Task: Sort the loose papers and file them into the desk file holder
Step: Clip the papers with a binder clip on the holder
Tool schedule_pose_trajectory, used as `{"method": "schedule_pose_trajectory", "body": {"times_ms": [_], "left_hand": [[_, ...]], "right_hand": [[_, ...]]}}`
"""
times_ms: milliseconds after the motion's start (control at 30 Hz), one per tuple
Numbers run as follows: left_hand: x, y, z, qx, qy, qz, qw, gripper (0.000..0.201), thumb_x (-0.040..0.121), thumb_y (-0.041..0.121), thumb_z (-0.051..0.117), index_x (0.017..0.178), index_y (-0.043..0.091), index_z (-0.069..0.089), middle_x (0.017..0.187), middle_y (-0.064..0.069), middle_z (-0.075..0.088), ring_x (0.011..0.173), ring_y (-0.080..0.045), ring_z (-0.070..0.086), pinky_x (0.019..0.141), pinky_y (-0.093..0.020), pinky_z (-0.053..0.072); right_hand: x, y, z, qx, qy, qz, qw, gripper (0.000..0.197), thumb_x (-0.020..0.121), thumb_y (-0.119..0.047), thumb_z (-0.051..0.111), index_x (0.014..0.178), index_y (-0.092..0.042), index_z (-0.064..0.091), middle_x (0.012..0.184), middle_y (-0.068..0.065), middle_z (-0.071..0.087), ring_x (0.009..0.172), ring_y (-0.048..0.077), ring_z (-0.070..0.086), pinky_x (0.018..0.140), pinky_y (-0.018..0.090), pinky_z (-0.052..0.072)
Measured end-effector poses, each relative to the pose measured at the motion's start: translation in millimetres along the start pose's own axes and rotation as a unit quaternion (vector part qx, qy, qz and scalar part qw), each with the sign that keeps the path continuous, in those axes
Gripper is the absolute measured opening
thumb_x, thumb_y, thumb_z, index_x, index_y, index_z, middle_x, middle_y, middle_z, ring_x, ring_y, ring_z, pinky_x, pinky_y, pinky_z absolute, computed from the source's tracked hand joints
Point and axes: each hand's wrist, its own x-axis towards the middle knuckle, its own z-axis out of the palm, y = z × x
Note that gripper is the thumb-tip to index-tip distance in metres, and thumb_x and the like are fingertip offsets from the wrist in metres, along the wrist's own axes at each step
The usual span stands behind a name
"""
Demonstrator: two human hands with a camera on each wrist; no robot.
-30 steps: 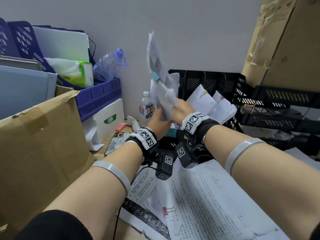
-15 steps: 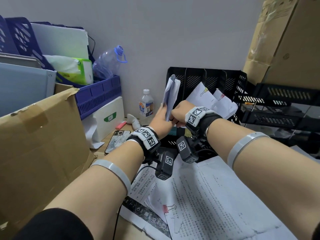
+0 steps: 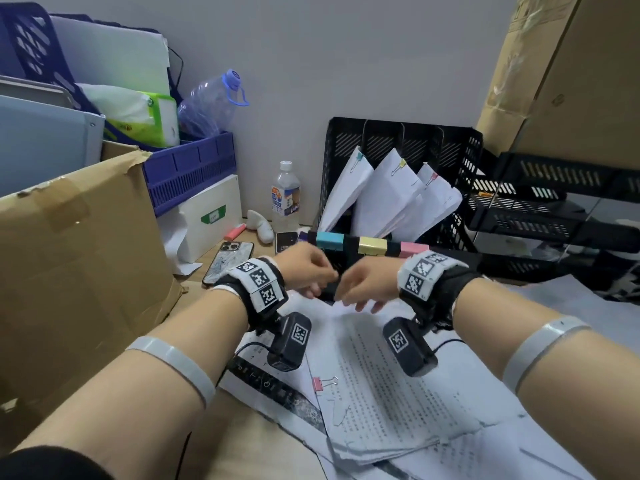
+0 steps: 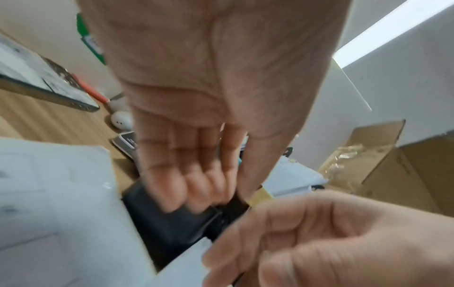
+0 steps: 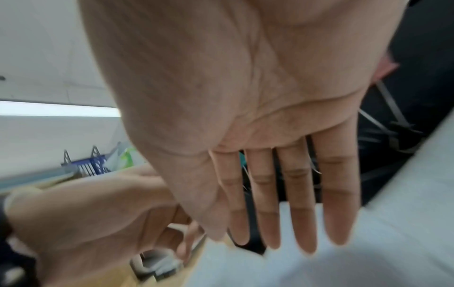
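Hovering close together just in front of the black file holder [image 3: 398, 140], the left hand [image 3: 304, 268] and right hand [image 3: 367, 284] hold nothing; the left's fingers hang loosely curled and the right's lie straight, as the wrist views show. Three clipped paper bundles [image 3: 381, 192] stand tilted in the holder's slots, with teal, yellow and pink clips at their top corners; matching coloured labels [image 3: 372, 244] sit along the holder's front edge. More loose papers [image 3: 381, 403] lie spread on the bench [image 3: 263, 441] beneath the wrists, a pink binder clip [image 3: 323, 382] resting on them; a phone [image 3: 228, 261] lies to the left.
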Motion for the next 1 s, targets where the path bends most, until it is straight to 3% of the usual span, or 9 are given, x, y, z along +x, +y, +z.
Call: {"method": "schedule_pose_trajectory", "body": {"times_ms": [67, 167, 267, 433, 567, 667, 800, 900, 1000], "left_hand": [[-9.0, -11.1, 8.7, 0.124, -0.089, -0.056, 0.987, 0.026, 0.090, 0.034, 0.072, 0.104, 0.011, 0.069, 0.094, -0.007, 0.071, 0.080, -0.018, 0.069, 0.072, -0.030, 0.063], [-16.0, -21.1, 20.6, 0.193, -0.126, -0.099, 0.968, 0.041, 0.078, 0.041, 0.082, 0.110, 0.019, 0.067, 0.109, -0.008, 0.071, 0.089, -0.026, 0.074, 0.082, -0.039, 0.063], [-18.0, -22.5, 27.0, 0.249, -0.125, -0.079, 0.957, 0.041, 0.077, 0.037, 0.083, 0.111, 0.025, 0.063, 0.111, -0.004, 0.069, 0.095, -0.026, 0.072, 0.086, -0.038, 0.061], [-16.4, -26.8, 37.2, 0.289, -0.117, -0.047, 0.949, 0.021, 0.077, 0.029, 0.077, 0.080, 0.031, 0.056, 0.098, 0.001, 0.068, 0.091, -0.021, 0.066, 0.077, -0.033, 0.056], [-15.1, -29.4, 30.0, 0.196, -0.074, -0.014, 0.978, 0.011, 0.077, 0.032, 0.067, 0.076, 0.041, 0.061, 0.101, 0.001, 0.066, 0.098, -0.018, 0.063, 0.076, -0.032, 0.058], [-14.6, -22.3, 24.9, 0.061, -0.052, 0.036, 0.996, 0.012, 0.092, 0.016, 0.066, 0.090, 0.026, 0.061, 0.104, -0.004, 0.070, 0.100, -0.023, 0.069, 0.082, -0.040, 0.061], [-12.5, -20.3, 21.2, -0.113, -0.042, -0.003, 0.993, 0.026, 0.088, 0.014, 0.075, 0.110, 0.012, 0.062, 0.105, -0.015, 0.073, 0.094, -0.027, 0.074, 0.085, -0.051, 0.061], [-10.8, -24.4, 23.7, -0.117, -0.055, -0.022, 0.991, 0.029, 0.085, 0.017, 0.078, 0.111, 0.012, 0.067, 0.109, -0.014, 0.075, 0.094, -0.032, 0.075, 0.087, -0.053, 0.059], [-11.1, -26.3, 33.5, -0.213, -0.071, -0.042, 0.973, 0.030, 0.090, 0.006, 0.071, 0.119, 0.010, 0.066, 0.111, -0.009, 0.077, 0.094, -0.026, 0.075, 0.082, -0.039, 0.063]], "right_hand": [[-4.7, 9.2, 15.5, -0.070, -0.019, 0.011, 0.997, 0.038, 0.091, -0.027, 0.066, 0.128, -0.026, 0.065, 0.124, -0.004, 0.068, 0.108, 0.014, 0.067, 0.092, 0.031, 0.057], [-9.0, 19.7, 33.9, -0.154, -0.006, 0.026, 0.988, 0.060, 0.086, -0.034, 0.072, 0.142, -0.031, 0.050, 0.138, -0.008, 0.055, 0.119, 0.013, 0.054, 0.095, 0.026, 0.041], [-4.3, 30.2, 47.8, -0.220, 0.040, 0.040, 0.974, 0.067, 0.079, -0.047, 0.076, 0.139, -0.037, 0.049, 0.132, -0.006, 0.051, 0.125, 0.021, 0.047, 0.103, 0.036, 0.042], [-2.9, 36.3, 48.5, -0.210, 0.057, 0.090, 0.972, 0.056, 0.077, -0.056, 0.072, 0.125, -0.038, 0.051, 0.120, -0.005, 0.058, 0.121, 0.021, 0.044, 0.101, 0.045, 0.039], [-11.8, 37.0, 39.8, -0.208, 0.070, 0.073, 0.973, 0.037, 0.086, -0.044, 0.064, 0.120, -0.029, 0.062, 0.110, -0.008, 0.061, 0.118, 0.023, 0.055, 0.103, 0.043, 0.038], [-26.3, 44.0, 28.4, -0.132, 0.090, 0.038, 0.986, 0.022, 0.093, -0.026, 0.056, 0.111, -0.021, 0.067, 0.110, -0.002, 0.068, 0.106, 0.022, 0.064, 0.088, 0.036, 0.053], [-46.6, 67.7, 10.7, -0.047, 0.191, 0.037, 0.980, 0.016, 0.094, -0.024, 0.050, 0.080, -0.024, 0.059, 0.088, -0.004, 0.066, 0.086, 0.020, 0.065, 0.067, 0.032, 0.049], [-63.6, 90.1, 6.8, 0.044, 0.262, 0.071, 0.961, 0.012, 0.093, -0.021, 0.051, 0.093, -0.023, 0.063, 0.092, -0.003, 0.068, 0.088, 0.021, 0.066, 0.073, 0.034, 0.052], [-77.2, 107.6, 21.1, 0.166, 0.292, 0.103, 0.936, 0.019, 0.095, -0.016, 0.052, 0.107, -0.023, 0.065, 0.100, -0.003, 0.071, 0.087, 0.015, 0.066, 0.069, 0.030, 0.052]]}}
